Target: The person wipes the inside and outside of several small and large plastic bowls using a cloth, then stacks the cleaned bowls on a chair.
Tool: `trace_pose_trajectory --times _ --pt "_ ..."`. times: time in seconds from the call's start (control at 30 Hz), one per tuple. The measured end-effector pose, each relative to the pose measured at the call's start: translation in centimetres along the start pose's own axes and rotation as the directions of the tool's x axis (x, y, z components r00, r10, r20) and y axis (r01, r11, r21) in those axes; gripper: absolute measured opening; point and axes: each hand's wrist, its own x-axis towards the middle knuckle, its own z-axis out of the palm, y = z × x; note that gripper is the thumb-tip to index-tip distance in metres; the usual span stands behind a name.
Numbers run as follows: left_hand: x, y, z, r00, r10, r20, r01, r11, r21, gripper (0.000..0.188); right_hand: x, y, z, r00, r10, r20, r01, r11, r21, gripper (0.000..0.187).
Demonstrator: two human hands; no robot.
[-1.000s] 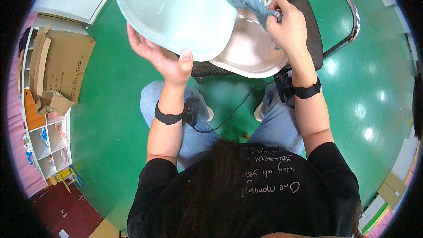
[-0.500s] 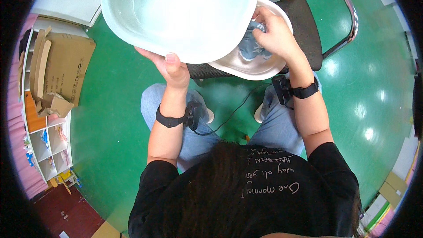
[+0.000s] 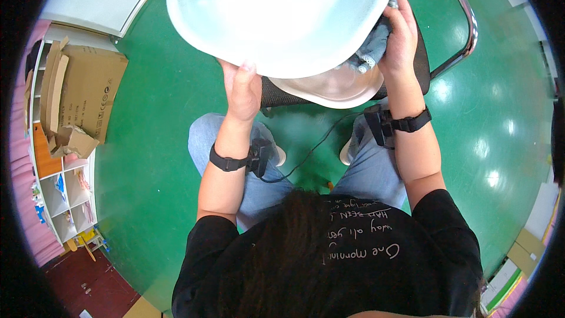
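Pale blue basin (image 3: 279, 20), upper centre, looks light, stiff and slick; grip its rim (image 3: 288, 73). Your left hand (image 3: 241, 91) pinches it there; right hand (image 3: 401, 38) clutches blue cloth (image 3: 373, 46).

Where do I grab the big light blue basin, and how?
Probably take the light blue basin by its near rim, coming from the person's side, thumb on top and fingers underneath. That edge curves out toward the person, and the left hand holds it there, thumb over the rim.
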Motion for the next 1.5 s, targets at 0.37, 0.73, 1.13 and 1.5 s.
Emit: trace_pose_trajectory --times 0.37,0.73,1.13,1.5 --pt "0.5 0.1 -0.2 0.965 -0.263 0.016 0.258 0.957 0.132 0.054 -1.7 -0.7 0.9 0.905 -0.390 0.168 0.422 0.872 -0.250 0.039" --pt "0.3 1.3 0.9 0.902 -0.431 0.015 0.424 0.880 -0.212 0.055 -3.2 -0.9 1.4 0.622 -0.569 0.537 0.732 0.667 -0.141 0.033" --pt "0.6 1.5 -0.3 0.885 -0.450 0.120 0.462 0.813 -0.354 0.049 -6.0 -0.7 3.5 0.512 -0.371 0.775 0.781 0.577 -0.240 0.025" --pt "0.7 2.0 -0.1 0.877 -0.456 0.150 0.479 0.813 -0.329 0.049 -5.9 0.0 3.6 0.496 -0.338 0.800 0.815 0.498 -0.295 0.029"
